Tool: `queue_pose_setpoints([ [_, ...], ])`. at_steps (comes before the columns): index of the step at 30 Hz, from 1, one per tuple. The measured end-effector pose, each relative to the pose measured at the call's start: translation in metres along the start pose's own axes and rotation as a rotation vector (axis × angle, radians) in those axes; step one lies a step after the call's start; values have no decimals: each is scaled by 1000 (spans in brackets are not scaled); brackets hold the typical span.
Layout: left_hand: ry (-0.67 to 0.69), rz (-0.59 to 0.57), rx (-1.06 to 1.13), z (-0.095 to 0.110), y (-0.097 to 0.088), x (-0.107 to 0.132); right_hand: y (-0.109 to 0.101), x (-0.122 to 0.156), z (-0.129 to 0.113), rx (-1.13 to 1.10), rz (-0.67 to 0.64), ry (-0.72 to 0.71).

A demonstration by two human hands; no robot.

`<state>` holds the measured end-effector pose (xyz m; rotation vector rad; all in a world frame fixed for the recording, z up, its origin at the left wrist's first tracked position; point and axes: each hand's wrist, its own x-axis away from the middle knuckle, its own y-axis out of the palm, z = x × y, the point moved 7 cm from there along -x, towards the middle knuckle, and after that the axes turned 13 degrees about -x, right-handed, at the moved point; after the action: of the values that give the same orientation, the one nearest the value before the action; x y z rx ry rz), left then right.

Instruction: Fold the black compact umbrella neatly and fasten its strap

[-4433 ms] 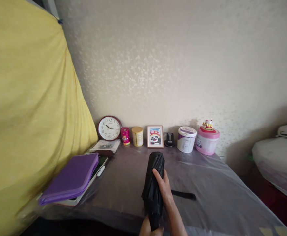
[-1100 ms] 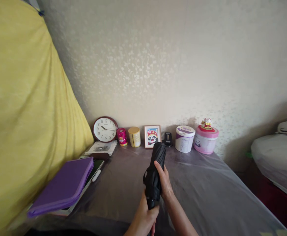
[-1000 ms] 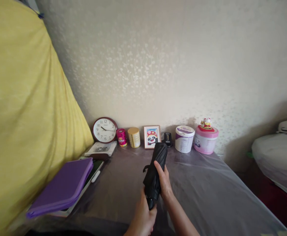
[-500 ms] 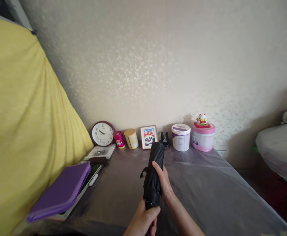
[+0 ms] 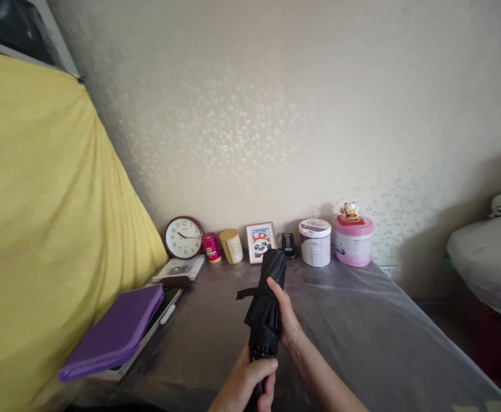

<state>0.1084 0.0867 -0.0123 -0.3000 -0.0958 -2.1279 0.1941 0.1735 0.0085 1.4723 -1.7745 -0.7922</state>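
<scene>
I hold a folded black umbrella [image 5: 266, 303] above the grey table [image 5: 362, 332], its tip pointing away toward the wall. My left hand [image 5: 250, 382] is wrapped round its handle end at the bottom of the view. My right hand [image 5: 285, 320] grips the folded canopy from the right side, fingers curled over the fabric. The umbrella's closing strap [image 5: 247, 293] sticks out to the left, loose.
Along the wall stand a clock [image 5: 183, 237], a red tin [image 5: 211, 248], a yellow tin [image 5: 232, 246], a panda picture frame [image 5: 261, 242], a white tub [image 5: 315, 242] and a pink tub [image 5: 353, 240]. A purple folder [image 5: 115, 333] lies left, beside a yellow cloth [image 5: 40, 229]. A bed [image 5: 486, 263] is at right.
The strap, which lay on the table to the right 4.4 s ago, now juts out left of the canopy. My left hand has moved up into fuller view on the handle. The view has shifted slightly.
</scene>
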Motion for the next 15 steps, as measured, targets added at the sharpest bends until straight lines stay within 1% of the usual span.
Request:
queue_pose_setpoints([
  [2, -37, 72, -66, -4, 1, -4, -1, -1, 0, 20, -58, 20],
  [3, -68, 131, -139, -9, 0, -8, -4, -2, 0, 37, -71, 18],
  [7, -206, 443, -529, -25, -12, -20, -26, -7, -4, 89, -1, -69],
  [8, -195, 477, -599, -26, -13, -23, -31, -8, -5, 92, 14, -86],
  [9, -134, 506, -672, -22, -14, -25, -34, -8, -7, 92, 28, -101],
  [11, -59, 498, -737, -17, -14, -27, -39, -9, -10, 85, 53, -117],
  [12, -70, 446, -694, -17, -13, -29, -40, -10, -12, 77, 62, -116],
  [13, -96, 357, -604, -17, -10, -30, -40, -10, -13, 67, 69, -108],
  [15, -61, 123, -355, -13, 3, -31, -40, -11, -13, 47, 69, -61],
])
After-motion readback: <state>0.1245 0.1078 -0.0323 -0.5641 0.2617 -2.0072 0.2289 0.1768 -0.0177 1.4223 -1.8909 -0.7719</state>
